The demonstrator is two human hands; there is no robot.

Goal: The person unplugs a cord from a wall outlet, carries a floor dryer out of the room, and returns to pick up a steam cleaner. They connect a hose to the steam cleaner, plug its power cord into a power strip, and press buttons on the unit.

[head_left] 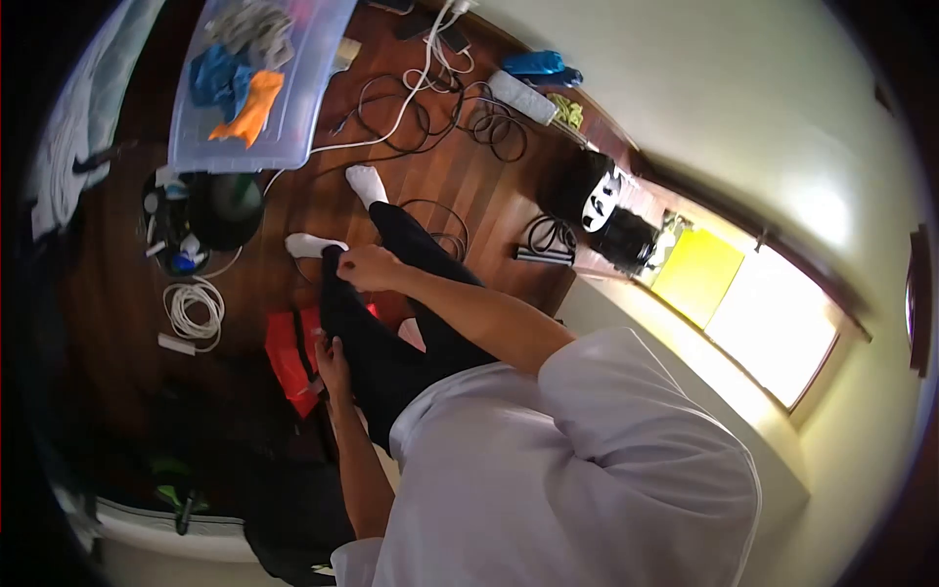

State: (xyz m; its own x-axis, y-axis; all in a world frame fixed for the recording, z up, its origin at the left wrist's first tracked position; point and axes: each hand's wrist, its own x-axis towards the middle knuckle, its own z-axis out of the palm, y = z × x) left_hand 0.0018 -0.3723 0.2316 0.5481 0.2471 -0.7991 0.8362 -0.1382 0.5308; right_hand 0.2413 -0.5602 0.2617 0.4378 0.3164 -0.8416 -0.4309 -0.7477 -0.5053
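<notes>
Right hand (367,267): one, bare, reaching across to the lower left leg of the dark trousers (344,305), just above the white sock (311,246) on the left foot; fingers curled in against the cloth, though whether a fold is pinched between them cannot be told. Left hand (333,362): one, bare, beside the same trouser leg higher up, fingers slightly parted and loosely bent, no grasp evident. Step in hand, by judgement: handling or adjusting the trouser leg near its hem, the garment being worn. Any further adjustment would call for a sure hold on the fabric alone, free of the sock, with the left hand steadying the cloth above. Outward: a red item (287,357), past the left hand; a coiled white cable (178,311) on the wooden floor (509,186); farther off, a translucent plastic bin (313,88) bearing an orange cloth (256,108) among other fabrics.
</notes>
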